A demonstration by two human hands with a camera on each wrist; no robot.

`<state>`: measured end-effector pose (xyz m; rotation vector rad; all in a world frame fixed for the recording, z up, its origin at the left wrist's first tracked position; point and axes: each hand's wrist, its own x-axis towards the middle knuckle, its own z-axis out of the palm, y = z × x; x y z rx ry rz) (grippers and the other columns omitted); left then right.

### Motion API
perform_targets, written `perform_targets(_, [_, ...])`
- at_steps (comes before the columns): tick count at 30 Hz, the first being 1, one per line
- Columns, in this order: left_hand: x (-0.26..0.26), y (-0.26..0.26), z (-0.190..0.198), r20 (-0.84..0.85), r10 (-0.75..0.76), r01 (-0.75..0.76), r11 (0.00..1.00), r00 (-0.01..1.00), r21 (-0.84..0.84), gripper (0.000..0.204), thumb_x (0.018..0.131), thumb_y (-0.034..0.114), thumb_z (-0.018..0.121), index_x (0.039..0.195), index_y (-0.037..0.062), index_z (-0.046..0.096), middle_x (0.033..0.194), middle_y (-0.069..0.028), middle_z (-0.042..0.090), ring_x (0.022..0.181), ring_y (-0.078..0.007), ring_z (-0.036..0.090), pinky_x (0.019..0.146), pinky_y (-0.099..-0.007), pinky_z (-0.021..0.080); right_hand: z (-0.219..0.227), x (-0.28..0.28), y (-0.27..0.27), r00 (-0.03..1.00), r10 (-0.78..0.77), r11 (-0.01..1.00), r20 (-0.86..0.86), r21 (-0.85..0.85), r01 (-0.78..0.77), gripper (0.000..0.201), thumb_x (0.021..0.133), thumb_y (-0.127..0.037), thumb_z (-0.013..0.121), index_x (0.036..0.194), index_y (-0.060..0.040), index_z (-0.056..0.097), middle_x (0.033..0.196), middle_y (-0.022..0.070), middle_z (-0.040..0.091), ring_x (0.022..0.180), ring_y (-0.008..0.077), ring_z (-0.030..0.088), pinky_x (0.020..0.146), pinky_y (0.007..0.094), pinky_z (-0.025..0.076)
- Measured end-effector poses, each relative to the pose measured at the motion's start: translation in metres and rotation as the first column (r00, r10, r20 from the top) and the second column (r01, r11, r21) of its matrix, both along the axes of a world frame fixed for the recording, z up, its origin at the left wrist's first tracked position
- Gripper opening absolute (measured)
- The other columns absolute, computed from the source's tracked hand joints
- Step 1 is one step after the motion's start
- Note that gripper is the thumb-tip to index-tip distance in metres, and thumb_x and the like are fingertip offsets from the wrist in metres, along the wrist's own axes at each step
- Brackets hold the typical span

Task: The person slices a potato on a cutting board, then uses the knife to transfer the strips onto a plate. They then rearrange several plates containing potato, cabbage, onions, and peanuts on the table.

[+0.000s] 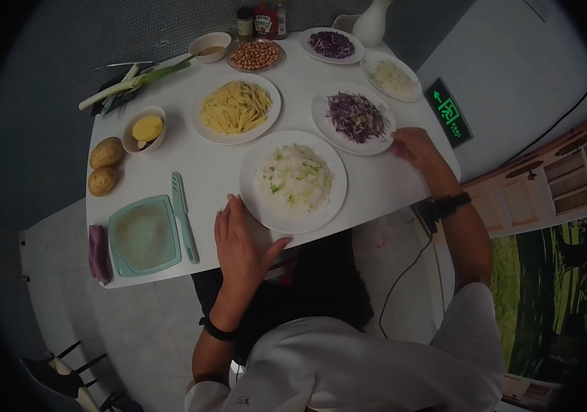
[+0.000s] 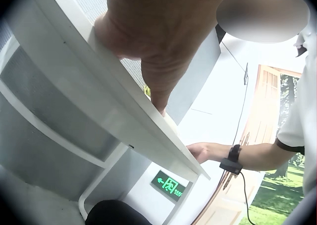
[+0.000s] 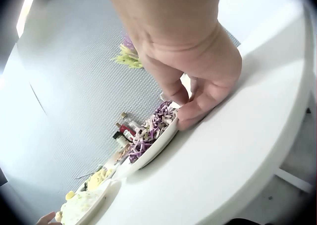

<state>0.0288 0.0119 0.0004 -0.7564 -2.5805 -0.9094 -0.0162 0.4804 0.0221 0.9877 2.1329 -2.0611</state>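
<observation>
My right hand pinches the right rim of a white plate of shredded purple cabbage. In the right wrist view, thumb and fingers close on that rim, and the plate sits low over the tabletop. My left hand lies at the table's front edge with fingers straight and thumb spread, beside the lower left rim of another white plate. Pale, thin slices with green bits are heaped on it. From the left wrist, the table edge hides that plate.
A plate of yellow shreds, a plate of peanuts and a second purple cabbage plate stand farther back. Potatoes, a green cutting board and a knife lie at left. A white vase stands back right.
</observation>
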Motion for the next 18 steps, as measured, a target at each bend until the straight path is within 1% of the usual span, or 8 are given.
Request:
perform_targets(4, [0.0, 0.005, 0.002, 0.037, 0.035, -0.034, 0.999, 0.999, -0.026, 0.129, 0.066, 0.037, 0.097, 0.157, -0.0138, 0.021, 0.149, -0.0342, 0.049, 0.134, -0.0511, 0.049, 0.117, -0.0606, 0.035, 0.009, 0.05, 0.025, 0.996, -0.072, 0.996, 0.059, 0.065, 0.068, 0.021, 0.095, -0.014, 0.072, 0.108, 0.0022, 0.071, 0.098, 0.0108, 0.075, 0.085, 0.0198, 0.073, 0.072, 0.0279, 0.061])
perform_targets(7, [-0.001, 0.006, -0.001, 0.053, 0.05, -0.049, 0.998, 0.997, -0.035, 0.129, 0.066, 0.038, 0.097, 0.158, -0.0134, 0.022, 0.151, -0.0347, 0.047, 0.136, -0.0515, 0.048, 0.118, -0.0614, 0.035, 0.013, 0.072, 0.042, 0.993, -0.046, 0.994, 0.111, 0.101, 0.035, 0.022, 0.095, -0.015, 0.073, 0.109, 0.0008, 0.071, 0.099, 0.0097, 0.075, 0.087, 0.0191, 0.074, 0.074, 0.0293, 0.061])
perform_targets(9, [-0.002, 0.007, -0.003, 0.045, 0.048, -0.047, 0.998, 0.998, -0.034, 0.129, 0.066, 0.038, 0.097, 0.158, -0.0131, 0.022, 0.151, -0.0345, 0.047, 0.137, -0.0513, 0.048, 0.118, -0.0616, 0.035, 0.016, 0.08, 0.049, 0.993, -0.012, 0.997, 0.117, 0.083, 0.002, 0.025, 0.095, -0.017, 0.074, 0.112, 0.0008, 0.071, 0.096, 0.0118, 0.076, 0.082, 0.0225, 0.075, 0.072, 0.0318, 0.061])
perform_targets(10, [-0.002, 0.007, -0.004, 0.035, 0.047, -0.046, 0.998, 0.998, -0.034, 0.129, 0.066, 0.039, 0.096, 0.158, -0.0129, 0.022, 0.152, -0.0343, 0.046, 0.137, -0.0511, 0.048, 0.118, -0.0618, 0.035, 0.023, 0.081, 0.049, 0.993, -0.012, 0.997, 0.119, 0.083, 0.002, 0.025, 0.095, -0.017, 0.074, 0.112, 0.0008, 0.071, 0.096, 0.0118, 0.076, 0.082, 0.0225, 0.075, 0.072, 0.0318, 0.061])
perform_targets(12, [-0.002, 0.007, -0.004, 0.043, 0.051, -0.049, 0.998, 0.998, -0.036, 0.129, 0.067, 0.039, 0.096, 0.158, -0.0127, 0.021, 0.152, -0.0339, 0.046, 0.137, -0.051, 0.048, 0.118, -0.0619, 0.035, 0.041, 0.08, 0.046, 0.963, 0.041, 0.972, 0.266, 0.214, -0.101, 0.026, 0.097, -0.022, 0.073, 0.11, 0.0004, 0.071, 0.097, 0.0131, 0.076, 0.084, 0.0231, 0.075, 0.074, 0.0319, 0.061])
perform_targets(14, [-0.001, 0.007, -0.005, 0.048, 0.054, -0.052, 0.998, 0.997, -0.043, 0.129, 0.067, 0.039, 0.096, 0.158, -0.0126, 0.021, 0.152, -0.0335, 0.047, 0.137, -0.0509, 0.048, 0.117, -0.062, 0.035, 0.044, 0.068, 0.068, 0.956, 0.034, 0.971, 0.291, 0.219, -0.101, 0.028, 0.099, -0.025, 0.072, 0.11, 0.0009, 0.07, 0.096, 0.0136, 0.076, 0.085, 0.0236, 0.076, 0.075, 0.0323, 0.061])
perform_targets(16, [-0.001, 0.008, -0.007, 0.025, 0.079, -0.079, 0.997, 0.997, -0.02, 0.128, 0.064, 0.034, 0.098, 0.159, -0.0083, 0.024, 0.151, -0.0259, 0.051, 0.136, -0.048, 0.048, 0.118, -0.0558, 0.036, 0.044, 0.043, 0.094, 0.951, 0.03, 0.97, 0.309, 0.222, -0.102, 0.03, 0.1, -0.027, 0.07, 0.109, 0.0014, 0.07, 0.095, 0.0141, 0.076, 0.087, 0.024, 0.076, 0.075, 0.0327, 0.062])
perform_targets(18, [0.0, 0.008, -0.005, 0.032, 0.077, -0.077, 0.997, 0.997, -0.016, 0.128, 0.064, 0.035, 0.098, 0.16, -0.0081, 0.024, 0.151, -0.026, 0.051, 0.136, -0.048, 0.048, 0.118, -0.0553, 0.037, 0.028, 0.008, 0.121, 0.979, -0.133, 0.986, 0.151, 0.118, 0.116, 0.03, 0.101, -0.023, 0.071, 0.11, 0.005, 0.068, 0.097, 0.0161, 0.075, 0.09, 0.0275, 0.077, 0.079, 0.0359, 0.064])
